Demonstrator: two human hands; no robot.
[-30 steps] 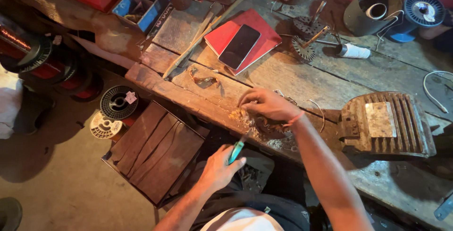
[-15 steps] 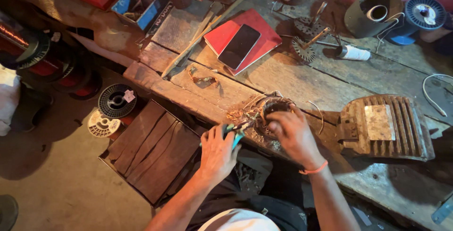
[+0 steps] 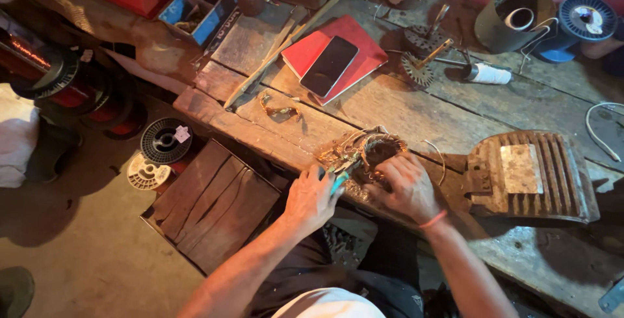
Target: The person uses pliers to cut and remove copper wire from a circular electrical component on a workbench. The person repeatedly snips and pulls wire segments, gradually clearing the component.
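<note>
Two hands work close together: left hand (image 3: 311,199) grips a teal-handled tool (image 3: 338,182), right hand (image 3: 404,186) clasps the copper-wound coil (image 3: 372,152) just beyond it.

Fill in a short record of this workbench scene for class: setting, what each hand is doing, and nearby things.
Setting: worn wooden workbench
Left hand: grips a teal-handled tool
Right hand: rests on a round copper-wound motor coil
To the right: ribbed grey metal motor cover
Behind: black phone lying on a red notebook
On the floor: black wire spool
</note>
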